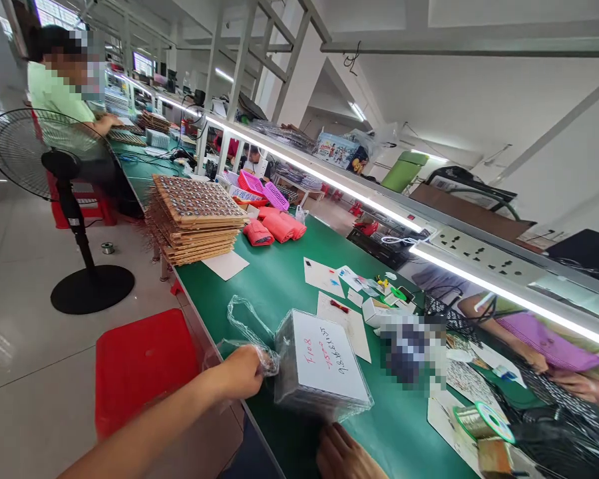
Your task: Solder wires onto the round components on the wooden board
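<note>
A clear plastic bag [324, 396] rests on the green table, filled with a block of greyish flat pieces. On top of it lies a white card [324, 359] with handwritten red and black marks. My left hand [244, 372] is closed around the bag's gathered plastic at its left side, and a twisted loop of plastic rises above the fist. By the near edge of the bag is my right hand [347, 456], its fingers bent and close together. Its fingertips are in shadow, and what they hold, if anything, is hidden.
A tall stack of component-filled boards [199, 199] stands on the table's left edge, beside red wrapped bundles [279, 225]. Papers lie ahead; a solder spool [484, 420] is at right. A red stool [144, 366] and fan [74, 199] stand left. Co-workers sit across and far left.
</note>
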`<act>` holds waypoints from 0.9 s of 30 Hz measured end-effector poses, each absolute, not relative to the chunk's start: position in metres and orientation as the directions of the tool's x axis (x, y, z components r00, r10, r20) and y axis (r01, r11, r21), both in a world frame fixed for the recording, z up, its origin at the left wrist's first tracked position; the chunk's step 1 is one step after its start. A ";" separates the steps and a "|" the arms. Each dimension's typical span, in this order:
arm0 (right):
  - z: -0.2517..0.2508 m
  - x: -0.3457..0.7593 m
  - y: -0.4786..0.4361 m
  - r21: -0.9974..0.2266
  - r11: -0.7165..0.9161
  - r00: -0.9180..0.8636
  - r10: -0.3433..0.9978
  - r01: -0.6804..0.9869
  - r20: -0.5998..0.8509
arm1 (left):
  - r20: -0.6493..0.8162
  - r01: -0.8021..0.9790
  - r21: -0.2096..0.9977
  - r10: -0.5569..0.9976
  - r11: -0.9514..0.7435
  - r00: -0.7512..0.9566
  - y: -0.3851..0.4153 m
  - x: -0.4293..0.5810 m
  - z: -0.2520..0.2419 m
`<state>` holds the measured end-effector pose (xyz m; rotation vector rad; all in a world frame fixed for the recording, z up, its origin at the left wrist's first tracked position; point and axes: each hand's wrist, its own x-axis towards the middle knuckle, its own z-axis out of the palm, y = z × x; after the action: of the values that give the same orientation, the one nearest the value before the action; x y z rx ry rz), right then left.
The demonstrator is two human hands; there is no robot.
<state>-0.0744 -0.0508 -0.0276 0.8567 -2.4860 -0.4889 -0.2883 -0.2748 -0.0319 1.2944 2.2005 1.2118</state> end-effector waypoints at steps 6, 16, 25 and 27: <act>-0.037 -0.097 -0.099 0.433 0.657 -0.598 -0.749 -0.617 0.283 | 0.186 0.646 0.731 0.846 0.221 -0.499 -0.282 -0.257 -0.036; -0.022 -0.142 -0.127 0.477 0.599 -0.682 -0.732 -0.643 0.000 | 0.283 0.680 0.646 0.718 0.347 -0.636 -0.286 -0.244 -0.060; -0.014 -0.140 -0.120 0.530 0.570 -0.705 -0.705 -0.628 -0.077 | 0.311 0.616 0.557 0.548 0.556 -0.776 -0.307 -0.289 -0.060; -0.013 -0.138 -0.120 0.529 0.569 -0.707 -0.702 -0.630 -0.088 | 0.317 0.587 0.539 0.500 0.604 -0.806 -0.314 -0.308 -0.060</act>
<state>-0.1382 -0.1198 -0.0128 1.1368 -2.6638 -0.8180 -0.3083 -0.3136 -0.0597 0.9987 2.9316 1.0659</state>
